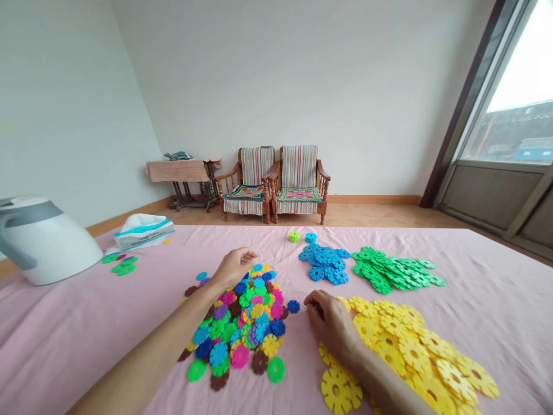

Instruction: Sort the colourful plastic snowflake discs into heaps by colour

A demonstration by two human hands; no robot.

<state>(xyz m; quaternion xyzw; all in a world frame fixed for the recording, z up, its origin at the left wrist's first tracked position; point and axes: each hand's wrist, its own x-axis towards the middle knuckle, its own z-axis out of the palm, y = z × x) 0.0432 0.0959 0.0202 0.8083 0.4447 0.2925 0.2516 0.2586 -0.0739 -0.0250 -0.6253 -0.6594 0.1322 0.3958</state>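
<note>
Blue disc (pixel 294 306) flat beside right hand (pixel 330 323); left hand (pixel 235 268) above mixed pile (pixel 237 325).

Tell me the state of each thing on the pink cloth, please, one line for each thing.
Left hand: half open, at the far edge of the mixed pile
Right hand: fingers curled, beside the lone disc
Mixed plastic discs: heaped, colours unsorted
Lone blue disc: flat, apart from the piles
Blue discs: one colour, loose group
Green discs: one colour, overlapping
Yellow discs: one colour, spread, overlapping
</note>
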